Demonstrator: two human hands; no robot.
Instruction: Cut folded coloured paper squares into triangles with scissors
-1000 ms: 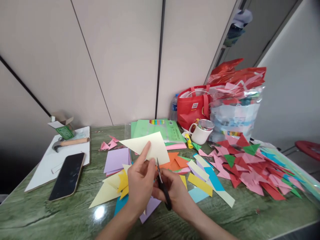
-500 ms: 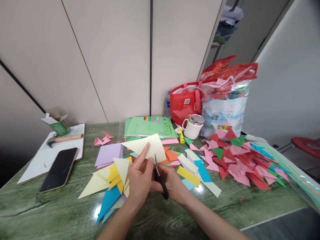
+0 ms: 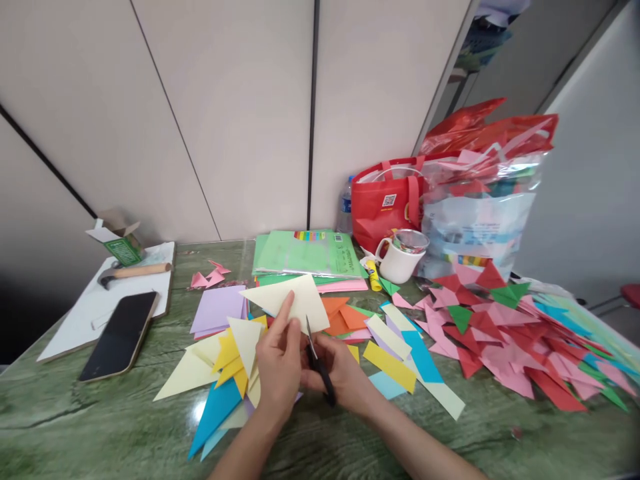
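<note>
My left hand (image 3: 281,357) is closed on a folded cream sheet of paper (image 3: 300,298), its index finger lying along the sheet. In my right hand (image 3: 340,373) is a pair of black-handled scissors (image 3: 320,370), blades pointing up and away against the paper's lower edge. How far the blades are apart is hard to tell. Left of my hands lie cream, yellow and blue folded triangles (image 3: 220,403) and a stack of lilac squares (image 3: 219,309). To the right are cut strips, a yellow strip (image 3: 390,365) among them, and orange triangles (image 3: 345,319).
A heap of red and pink folded pieces (image 3: 505,333) covers the right side. Behind stand a white mug (image 3: 400,261), a red bag (image 3: 373,220), a stuffed clear bag (image 3: 475,227) and green paper packs (image 3: 310,257). A phone (image 3: 120,337) and hammer (image 3: 135,271) lie left.
The view has shifted slightly, so the bags and the heap appear further right. Both hands keep their hold on the paper and the scissors, the blades still at the paper's lower edge.
</note>
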